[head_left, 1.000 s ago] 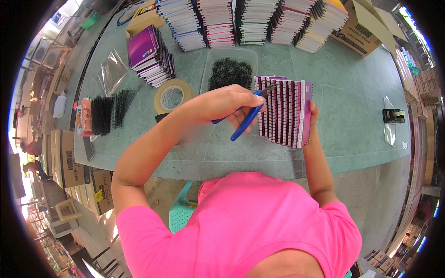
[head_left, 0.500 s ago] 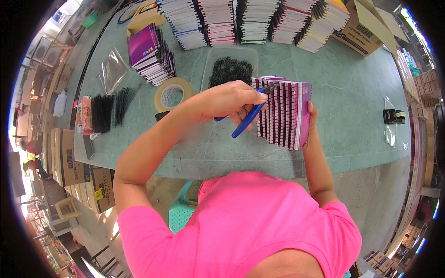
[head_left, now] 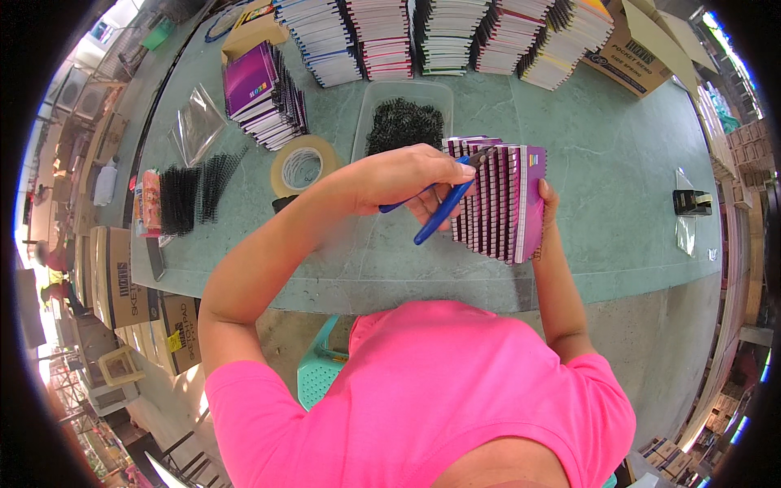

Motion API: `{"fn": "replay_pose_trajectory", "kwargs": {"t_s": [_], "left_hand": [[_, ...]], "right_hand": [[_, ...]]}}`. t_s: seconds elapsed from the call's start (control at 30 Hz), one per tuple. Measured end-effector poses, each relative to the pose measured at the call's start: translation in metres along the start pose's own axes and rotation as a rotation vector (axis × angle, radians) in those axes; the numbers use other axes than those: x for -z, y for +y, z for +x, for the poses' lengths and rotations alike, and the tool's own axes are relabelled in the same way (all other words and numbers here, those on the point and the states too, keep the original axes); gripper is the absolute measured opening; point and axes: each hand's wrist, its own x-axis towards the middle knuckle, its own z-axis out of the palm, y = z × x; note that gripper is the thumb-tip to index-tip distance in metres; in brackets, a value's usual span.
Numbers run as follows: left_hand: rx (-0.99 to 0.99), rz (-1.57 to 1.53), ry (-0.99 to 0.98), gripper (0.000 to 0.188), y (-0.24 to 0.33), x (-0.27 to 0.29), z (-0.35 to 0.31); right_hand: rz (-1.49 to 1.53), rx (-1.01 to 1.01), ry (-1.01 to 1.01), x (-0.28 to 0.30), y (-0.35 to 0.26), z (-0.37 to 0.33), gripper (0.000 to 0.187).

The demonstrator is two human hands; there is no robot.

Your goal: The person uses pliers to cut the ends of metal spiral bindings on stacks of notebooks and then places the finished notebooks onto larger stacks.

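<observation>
My left hand (head_left: 415,175) is closed around blue-handled pliers (head_left: 443,216), with one handle slanting down toward me. The dark jaws of the pliers touch or hover at the upper end of the spiral bindings on a stack of purple notebooks (head_left: 533,199); exact contact is too small to tell. At the stack's right side, my right hand (head_left: 548,203) grips it, fingers partly hidden behind. The notebooks stand tilted with their black spiral spines fanned toward the left. Just behind lies a clear plastic tub (head_left: 446,96) of short black spiral pieces.
More purple notebooks (head_left: 252,85) are piled at the back left, near a tape roll (head_left: 282,172) and black spiral coils (head_left: 177,199). Tall notebook stacks (head_left: 382,49) line the far edge beside an open carton (head_left: 630,65). A tape dispenser (head_left: 691,203) sits far right.
My left hand and the pliers have shifted slightly to the right along the spines. The stack and my right hand stay nearly in place.
</observation>
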Motion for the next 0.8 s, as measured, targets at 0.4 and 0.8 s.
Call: {"fn": "replay_pose_trajectory", "kwargs": {"t_s": [0.4, 0.8], "left_hand": [[0.034, 0.462, 0.076, 0.045, 0.008, -0.001, 0.001], [-0.473, 1.323, 0.672, 0.037, -0.022, -0.020, 0.017]], "right_hand": [[-0.053, -0.001, 0.049, 0.017, -0.002, 0.001, 0.062], [-0.020, -0.011, -0.025, 0.004, 0.005, 0.001, 0.062]]}}
